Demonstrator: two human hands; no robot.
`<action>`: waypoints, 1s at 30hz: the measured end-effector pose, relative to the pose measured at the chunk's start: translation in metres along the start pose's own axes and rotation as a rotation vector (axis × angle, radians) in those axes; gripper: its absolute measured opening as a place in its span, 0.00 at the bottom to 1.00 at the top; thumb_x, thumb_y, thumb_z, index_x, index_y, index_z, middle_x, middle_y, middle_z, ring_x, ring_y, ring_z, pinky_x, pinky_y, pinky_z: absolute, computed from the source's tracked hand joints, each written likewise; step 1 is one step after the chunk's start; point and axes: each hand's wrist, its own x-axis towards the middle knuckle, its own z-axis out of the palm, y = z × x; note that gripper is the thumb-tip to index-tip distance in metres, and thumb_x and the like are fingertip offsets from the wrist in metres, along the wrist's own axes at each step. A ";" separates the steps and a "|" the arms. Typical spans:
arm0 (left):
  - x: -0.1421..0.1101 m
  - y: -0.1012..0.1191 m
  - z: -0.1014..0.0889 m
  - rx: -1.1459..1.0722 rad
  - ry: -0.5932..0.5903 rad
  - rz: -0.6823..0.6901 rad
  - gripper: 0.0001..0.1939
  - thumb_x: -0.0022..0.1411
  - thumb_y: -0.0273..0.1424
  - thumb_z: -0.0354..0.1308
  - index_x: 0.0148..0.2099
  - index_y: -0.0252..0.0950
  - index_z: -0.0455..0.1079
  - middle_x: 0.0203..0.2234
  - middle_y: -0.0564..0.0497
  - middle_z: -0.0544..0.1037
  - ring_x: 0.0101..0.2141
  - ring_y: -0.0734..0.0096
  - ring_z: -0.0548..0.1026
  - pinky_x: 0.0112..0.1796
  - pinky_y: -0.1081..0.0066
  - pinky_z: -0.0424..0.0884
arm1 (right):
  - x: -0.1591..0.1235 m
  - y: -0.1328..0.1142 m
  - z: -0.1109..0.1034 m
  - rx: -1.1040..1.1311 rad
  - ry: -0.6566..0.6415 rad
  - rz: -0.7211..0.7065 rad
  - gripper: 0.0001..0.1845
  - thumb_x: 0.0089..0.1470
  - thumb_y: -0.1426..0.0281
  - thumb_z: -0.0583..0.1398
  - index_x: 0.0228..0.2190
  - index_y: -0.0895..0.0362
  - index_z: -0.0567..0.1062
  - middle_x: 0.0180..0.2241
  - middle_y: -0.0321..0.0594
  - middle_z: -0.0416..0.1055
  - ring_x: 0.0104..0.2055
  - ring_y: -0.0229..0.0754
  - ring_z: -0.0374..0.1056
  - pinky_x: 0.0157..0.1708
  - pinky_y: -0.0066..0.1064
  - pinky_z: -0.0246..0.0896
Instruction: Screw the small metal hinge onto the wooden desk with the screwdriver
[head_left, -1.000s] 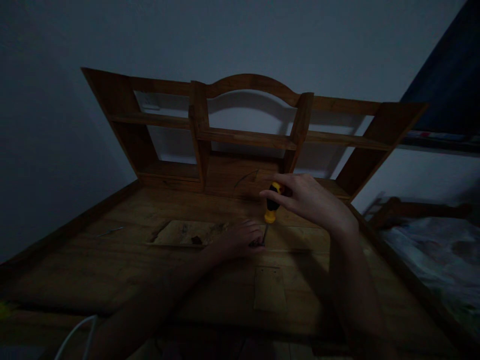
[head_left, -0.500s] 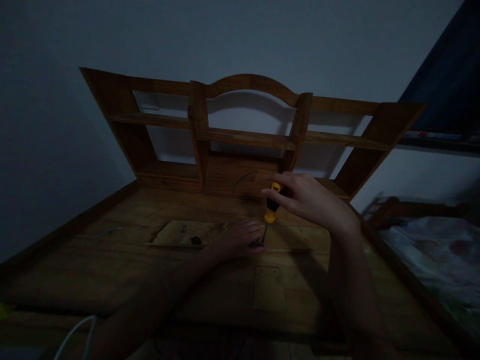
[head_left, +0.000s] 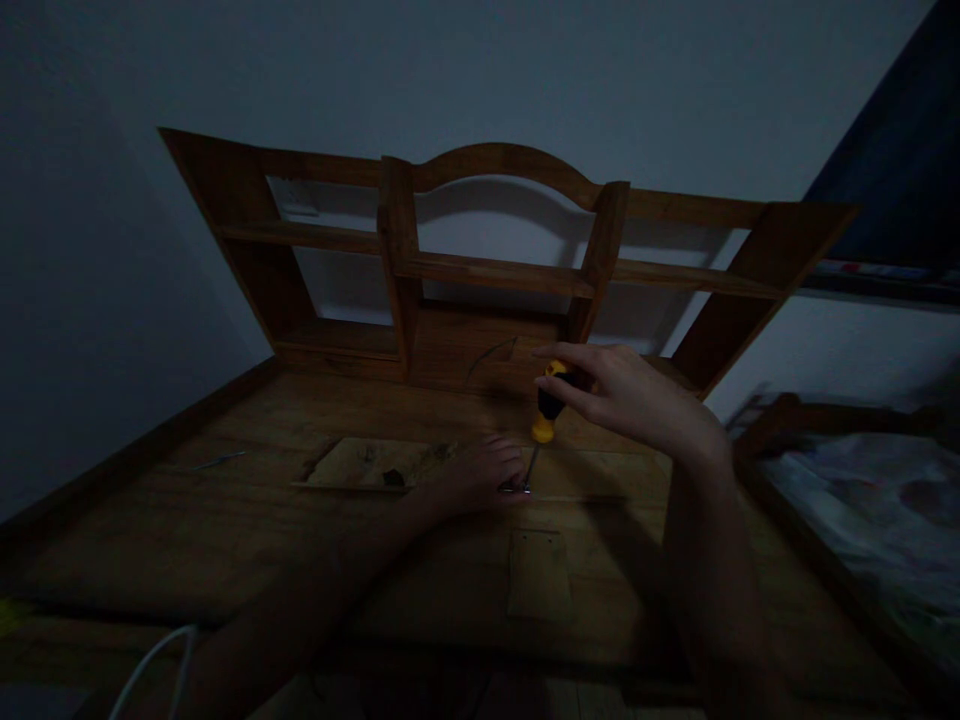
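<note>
My right hand (head_left: 611,392) is closed round the handle of a yellow-and-black screwdriver (head_left: 550,405). Its shaft slants down to a small dark metal piece (head_left: 517,489), at the near edge of a long wooden board (head_left: 592,475) lying on the desktop. Beside the tip, my left hand (head_left: 484,475) lies over the board with its fingers curled down, pressing the metal piece against the wood. Those fingertips partly cover the piece, so its full shape is hidden. Just nearer to me is a small rectangular wooden panel (head_left: 538,575) with two small holes along its far edge.
A wooden shelf unit (head_left: 495,272) stands along the back of the desk (head_left: 247,540), against the wall. A thin metal rod (head_left: 219,460) lies at left. A white cable (head_left: 154,660) loops at the lower left. Crumpled plastic (head_left: 870,510) lies beyond the right edge.
My right hand and the screwdriver handle have shifted slightly to the right, while the tip stays at the metal piece. My left hand keeps its place.
</note>
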 end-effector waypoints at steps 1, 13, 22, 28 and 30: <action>0.000 0.000 -0.001 0.002 0.002 0.000 0.15 0.65 0.41 0.57 0.35 0.34 0.64 0.34 0.49 0.69 0.39 0.66 0.64 0.42 0.65 0.58 | 0.000 0.000 0.000 0.008 0.006 -0.010 0.20 0.63 0.58 0.55 0.50 0.55 0.73 0.35 0.36 0.74 0.32 0.36 0.68 0.37 0.26 0.59; -0.002 -0.001 -0.002 -0.018 -0.013 -0.019 0.17 0.66 0.45 0.54 0.35 0.34 0.65 0.34 0.48 0.69 0.39 0.66 0.64 0.43 0.65 0.59 | -0.001 -0.002 -0.001 0.019 -0.013 -0.016 0.20 0.63 0.63 0.55 0.54 0.57 0.71 0.37 0.37 0.73 0.32 0.36 0.67 0.36 0.27 0.58; -0.002 0.000 -0.001 -0.024 -0.013 -0.032 0.16 0.65 0.43 0.55 0.35 0.34 0.65 0.35 0.47 0.69 0.39 0.65 0.64 0.42 0.65 0.60 | -0.002 0.001 0.002 -0.034 -0.035 0.016 0.26 0.59 0.67 0.56 0.58 0.60 0.67 0.42 0.41 0.73 0.34 0.39 0.68 0.36 0.29 0.59; -0.002 0.001 -0.003 -0.013 -0.005 -0.038 0.16 0.65 0.44 0.55 0.35 0.34 0.65 0.35 0.48 0.69 0.39 0.66 0.64 0.42 0.65 0.60 | -0.001 0.000 0.000 -0.006 -0.038 0.026 0.20 0.63 0.57 0.55 0.51 0.55 0.72 0.39 0.37 0.74 0.37 0.39 0.70 0.38 0.29 0.59; -0.002 0.001 -0.002 -0.008 -0.002 -0.034 0.16 0.65 0.43 0.56 0.35 0.34 0.64 0.35 0.48 0.69 0.39 0.66 0.63 0.42 0.65 0.59 | 0.000 0.001 0.000 -0.019 -0.046 0.016 0.21 0.63 0.58 0.55 0.51 0.55 0.72 0.42 0.37 0.73 0.40 0.41 0.70 0.40 0.30 0.60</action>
